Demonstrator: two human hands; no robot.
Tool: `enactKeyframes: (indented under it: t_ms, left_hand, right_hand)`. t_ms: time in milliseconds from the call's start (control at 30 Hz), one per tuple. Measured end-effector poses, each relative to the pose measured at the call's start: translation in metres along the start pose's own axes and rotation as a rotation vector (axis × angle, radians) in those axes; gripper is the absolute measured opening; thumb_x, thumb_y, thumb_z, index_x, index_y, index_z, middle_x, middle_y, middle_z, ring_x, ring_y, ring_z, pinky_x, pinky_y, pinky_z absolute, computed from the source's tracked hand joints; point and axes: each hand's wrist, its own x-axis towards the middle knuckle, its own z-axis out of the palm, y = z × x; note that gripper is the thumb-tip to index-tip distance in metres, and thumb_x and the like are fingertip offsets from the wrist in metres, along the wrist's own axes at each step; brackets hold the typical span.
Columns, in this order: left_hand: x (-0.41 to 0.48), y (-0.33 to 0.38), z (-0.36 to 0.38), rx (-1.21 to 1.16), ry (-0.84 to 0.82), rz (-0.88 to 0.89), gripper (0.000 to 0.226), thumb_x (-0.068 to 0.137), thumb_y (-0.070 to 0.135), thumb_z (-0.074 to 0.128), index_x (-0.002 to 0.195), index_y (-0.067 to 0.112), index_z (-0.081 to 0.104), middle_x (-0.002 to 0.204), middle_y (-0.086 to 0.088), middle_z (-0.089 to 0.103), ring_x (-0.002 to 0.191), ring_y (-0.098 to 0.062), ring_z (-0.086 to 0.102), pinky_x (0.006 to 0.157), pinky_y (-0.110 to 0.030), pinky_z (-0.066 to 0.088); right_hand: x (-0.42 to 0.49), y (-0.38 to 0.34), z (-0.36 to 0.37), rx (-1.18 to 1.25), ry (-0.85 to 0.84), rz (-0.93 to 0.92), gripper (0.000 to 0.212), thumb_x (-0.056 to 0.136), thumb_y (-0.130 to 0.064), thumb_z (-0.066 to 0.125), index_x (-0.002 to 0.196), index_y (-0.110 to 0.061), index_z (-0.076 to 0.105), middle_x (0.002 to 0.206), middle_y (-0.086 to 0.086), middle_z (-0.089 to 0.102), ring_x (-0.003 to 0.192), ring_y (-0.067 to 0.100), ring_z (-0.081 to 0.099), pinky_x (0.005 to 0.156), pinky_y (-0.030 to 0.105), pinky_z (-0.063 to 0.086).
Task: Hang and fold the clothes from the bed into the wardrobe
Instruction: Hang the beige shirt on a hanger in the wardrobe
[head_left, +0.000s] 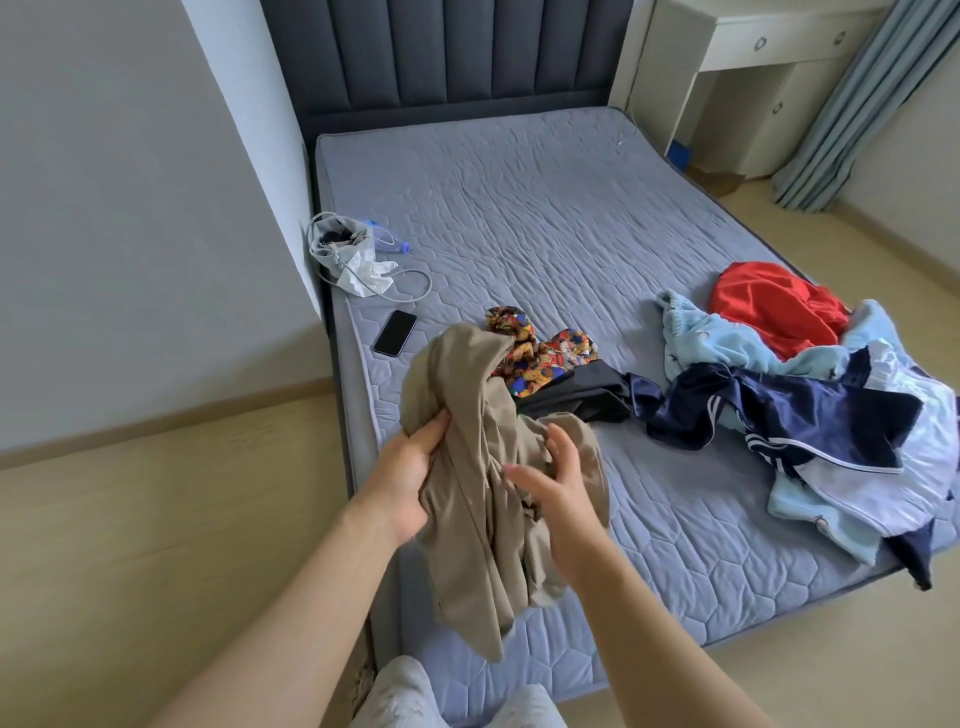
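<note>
Both forearms reached forward from six o'clock, over the near corner of the bed. The left hand was turned palm inward, its grip clamped on the left edge of the beige garment, thumb on top and fingers tucked beneath. The right hand came in from five o'clock, its grip partly closed, fingers curled into a fold on the garment's right side. The garment hung bunched between them, lifted above the mattress at the centre of view. A patterned garment and a black garment lay just behind it at one o'clock, the clothes pile at three o'clock, and a phone at eleven o'clock.
</note>
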Motion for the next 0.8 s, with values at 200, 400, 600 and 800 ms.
enactKeyframes:
  t_ms: [200, 400, 600, 800]
  left_hand:
    - [-0.004, 0.010, 0.002, 0.061, -0.103, -0.055, 0.028, 0.089, 0.025, 0.052, 0.085, 0.009, 0.075, 0.088, -0.012, 0.073, 0.077, -0.019, 0.071, 0.069, -0.031, 0.059]
    - [0.011, 0.019, -0.002, 0.316, 0.174, 0.086, 0.023, 0.089, 0.031, 0.059, 0.100, 0.013, 0.068, 0.090, -0.008, 0.072, 0.082, -0.021, 0.068, 0.073, -0.031, 0.056]
    - [0.031, 0.011, -0.032, 0.667, 0.346, 0.161, 0.027, 0.089, 0.031, 0.059, 0.113, 0.019, 0.062, 0.108, -0.002, 0.065, 0.101, -0.022, 0.059, 0.091, -0.034, 0.047]
    - [0.017, -0.012, -0.019, 0.940, 0.274, 0.250, 0.024, 0.086, 0.005, 0.057, 0.098, 0.025, 0.050, 0.106, 0.004, 0.050, 0.096, -0.015, 0.052, 0.079, -0.024, 0.040]
  right_hand:
    - [0.002, 0.008, 0.002, -0.516, -0.096, 0.043, 0.045, 0.072, -0.001, 0.060, 0.110, -0.024, 0.058, 0.104, 0.004, 0.063, 0.097, 0.024, 0.059, 0.089, 0.042, 0.049]
    - [0.003, 0.001, -0.004, -0.290, 0.113, 0.059, 0.026, 0.089, -0.006, 0.051, 0.072, -0.022, 0.064, 0.069, -0.005, 0.066, 0.069, 0.011, 0.061, 0.057, 0.020, 0.048]
    - [0.007, -0.016, -0.003, 0.107, 0.147, 0.262, 0.017, 0.091, -0.017, 0.052, 0.082, -0.017, 0.066, 0.076, 0.005, 0.070, 0.076, 0.019, 0.063, 0.060, 0.028, 0.049]
    - [0.011, -0.038, -0.004, 0.718, 0.036, 0.408, 0.039, 0.096, -0.034, 0.039, 0.096, -0.006, 0.065, 0.088, 0.015, 0.070, 0.086, 0.030, 0.062, 0.076, 0.041, 0.047]
